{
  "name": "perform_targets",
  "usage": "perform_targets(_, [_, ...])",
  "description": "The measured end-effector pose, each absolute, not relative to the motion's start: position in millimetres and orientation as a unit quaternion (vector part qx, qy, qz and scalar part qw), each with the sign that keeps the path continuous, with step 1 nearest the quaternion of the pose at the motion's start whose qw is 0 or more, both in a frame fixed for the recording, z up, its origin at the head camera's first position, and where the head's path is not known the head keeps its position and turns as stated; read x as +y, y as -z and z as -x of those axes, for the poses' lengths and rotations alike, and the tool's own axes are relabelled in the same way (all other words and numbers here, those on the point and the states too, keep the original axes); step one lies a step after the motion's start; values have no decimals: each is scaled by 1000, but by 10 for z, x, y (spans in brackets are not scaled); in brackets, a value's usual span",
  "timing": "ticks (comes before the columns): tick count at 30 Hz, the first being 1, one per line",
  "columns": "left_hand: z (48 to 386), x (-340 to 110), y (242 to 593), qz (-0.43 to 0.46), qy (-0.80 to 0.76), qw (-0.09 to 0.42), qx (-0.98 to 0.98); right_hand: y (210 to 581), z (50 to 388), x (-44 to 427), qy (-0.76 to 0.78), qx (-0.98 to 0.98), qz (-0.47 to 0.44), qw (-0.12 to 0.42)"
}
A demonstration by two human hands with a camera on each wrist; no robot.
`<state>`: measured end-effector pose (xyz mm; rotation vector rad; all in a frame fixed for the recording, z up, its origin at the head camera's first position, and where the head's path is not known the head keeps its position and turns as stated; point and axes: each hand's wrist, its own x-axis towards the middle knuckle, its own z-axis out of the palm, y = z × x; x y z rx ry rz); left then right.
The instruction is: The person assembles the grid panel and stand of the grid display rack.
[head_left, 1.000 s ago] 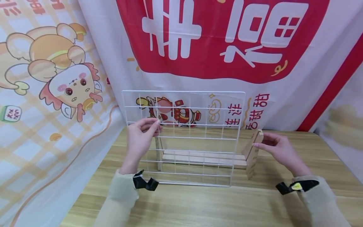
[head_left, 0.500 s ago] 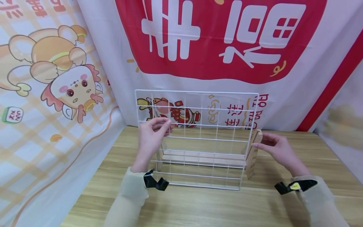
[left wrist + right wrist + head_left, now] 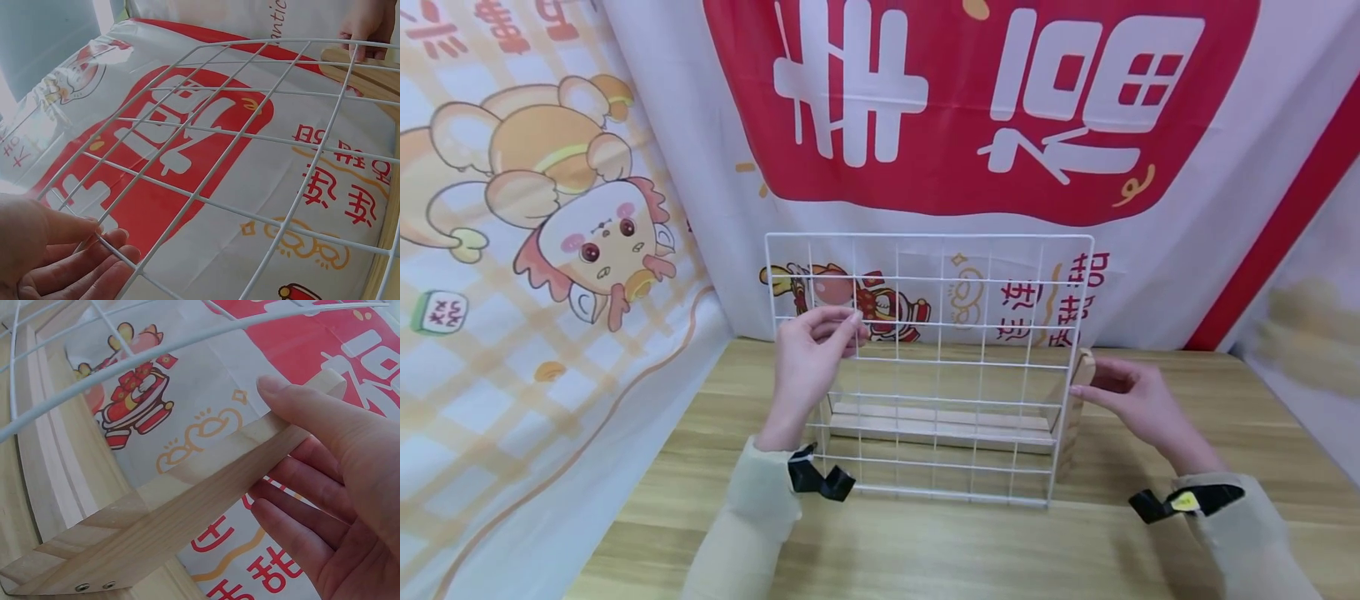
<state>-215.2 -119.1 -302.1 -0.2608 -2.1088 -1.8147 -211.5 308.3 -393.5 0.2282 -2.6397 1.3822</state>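
A white wire grid panel point(image 3: 917, 362) stands nearly upright in front of a light wooden stand point(image 3: 940, 422). My left hand point(image 3: 812, 350) pinches a wire on the panel's left side between thumb and fingers, as the left wrist view also shows. At the stand's right end, my right hand point(image 3: 1131, 396) holds the top of the wooden side piece point(image 3: 156, 506), thumb on its edge and fingers behind. The panel's right edge passes in front of that side piece; whether they touch I cannot tell. Two screw heads point(image 3: 94, 586) show low on the wood.
Everything stands on a wood-grain table point(image 3: 955, 550). Behind it hangs a white and red printed cloth point(image 3: 865, 187), and a checked cartoon cloth point(image 3: 490, 275) covers the left side. Black camera straps point(image 3: 820, 475) sit on both wrists.
My left hand has carried the wire grid panel to the right, so its right edge now overlaps the stand's right side piece. The right hand has stayed at the same place.
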Motion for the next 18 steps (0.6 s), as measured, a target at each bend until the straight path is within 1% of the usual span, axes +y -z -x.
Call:
perform_targets(6, [2182,-1137,2917,86,640,174,-743,3951,2124,3082,-474,-873,-91,77])
perform_targets(14, [2262,-1054,2679,103,623,176,-755,3973,2136,3076,-473,-871,-99,94])
perform_targets(18, [2310,-1020,2565,96,608,177,-768,4004,2153,3076,-472,-869,-103,105])
